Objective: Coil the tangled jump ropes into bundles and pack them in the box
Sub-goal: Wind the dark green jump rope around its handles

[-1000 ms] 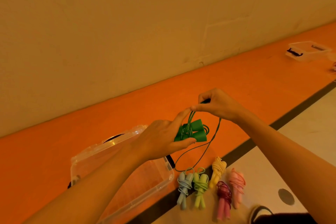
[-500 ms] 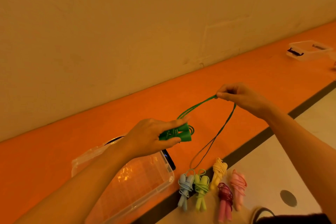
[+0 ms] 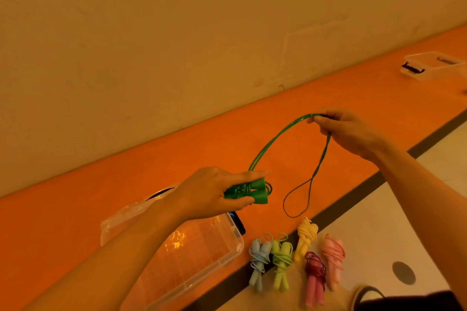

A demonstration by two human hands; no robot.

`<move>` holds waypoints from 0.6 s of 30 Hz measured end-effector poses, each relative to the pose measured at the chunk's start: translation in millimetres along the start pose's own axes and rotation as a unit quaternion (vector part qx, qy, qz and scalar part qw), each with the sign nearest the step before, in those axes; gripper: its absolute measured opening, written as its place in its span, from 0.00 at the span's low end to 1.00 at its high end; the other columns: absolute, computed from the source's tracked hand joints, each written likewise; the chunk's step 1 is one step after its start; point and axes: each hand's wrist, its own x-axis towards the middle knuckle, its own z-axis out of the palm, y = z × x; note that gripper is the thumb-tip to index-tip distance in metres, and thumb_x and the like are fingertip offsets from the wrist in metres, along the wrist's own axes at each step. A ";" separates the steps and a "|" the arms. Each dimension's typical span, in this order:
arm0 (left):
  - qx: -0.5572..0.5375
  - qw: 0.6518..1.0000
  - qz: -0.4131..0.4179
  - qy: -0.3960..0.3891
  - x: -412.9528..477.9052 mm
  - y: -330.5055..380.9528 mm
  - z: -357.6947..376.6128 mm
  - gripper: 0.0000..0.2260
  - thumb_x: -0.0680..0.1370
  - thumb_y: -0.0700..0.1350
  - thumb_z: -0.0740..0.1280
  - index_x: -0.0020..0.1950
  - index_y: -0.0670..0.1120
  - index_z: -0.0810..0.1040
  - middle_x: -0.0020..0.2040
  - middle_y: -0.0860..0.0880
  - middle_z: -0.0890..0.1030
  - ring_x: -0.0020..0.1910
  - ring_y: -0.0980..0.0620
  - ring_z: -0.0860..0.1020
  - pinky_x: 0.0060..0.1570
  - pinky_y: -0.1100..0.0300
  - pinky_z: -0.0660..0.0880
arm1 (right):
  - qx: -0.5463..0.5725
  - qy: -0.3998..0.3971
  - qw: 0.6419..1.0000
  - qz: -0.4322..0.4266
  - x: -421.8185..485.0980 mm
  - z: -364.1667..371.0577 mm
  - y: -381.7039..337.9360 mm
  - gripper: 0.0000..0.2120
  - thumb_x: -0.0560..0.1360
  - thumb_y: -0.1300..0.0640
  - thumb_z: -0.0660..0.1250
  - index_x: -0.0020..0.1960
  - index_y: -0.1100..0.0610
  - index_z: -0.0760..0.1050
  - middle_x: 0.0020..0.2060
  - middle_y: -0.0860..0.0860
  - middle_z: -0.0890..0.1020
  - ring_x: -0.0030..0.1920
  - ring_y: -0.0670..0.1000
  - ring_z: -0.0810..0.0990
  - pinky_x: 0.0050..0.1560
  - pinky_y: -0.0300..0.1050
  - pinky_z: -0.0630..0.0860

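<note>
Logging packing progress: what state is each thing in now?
Green jump rope: partly coiled, loop dangling.
Left hand: grips the rope's handles.
Right hand: pinches the rope's strands.
Clear box: open, no rope seen inside.
Blue bundle: coiled, unpacked.
Light green bundle: coiled, unpacked.
Yellow bundle: coiled, unpacked.
Maroon bundle: coiled, unpacked.
Pink bundle: coiled, unpacked.

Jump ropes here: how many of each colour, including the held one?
Dark green jump rope: 1
Light blue jump rope bundle: 1
Lime green jump rope bundle: 1
Yellow jump rope bundle: 1
Pale pink jump rope bundle: 1
Magenta jump rope bundle, pink handles: 1
Total: 6
</note>
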 end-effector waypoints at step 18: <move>0.058 0.992 0.104 0.052 2.9 21.7 3.9 0.26 0.80 0.65 0.59 0.77 0.65 0.56 0.37 0.55 0.77 0.31 0.57 0.72 0.26 0.60 0.67 | 0.009 0.091 0.995 0.050 24.5 49.6 12.2 0.10 0.76 0.52 0.71 0.46 0.59 0.83 0.52 0.54 0.84 0.59 0.53 0.78 0.60 0.51 0.69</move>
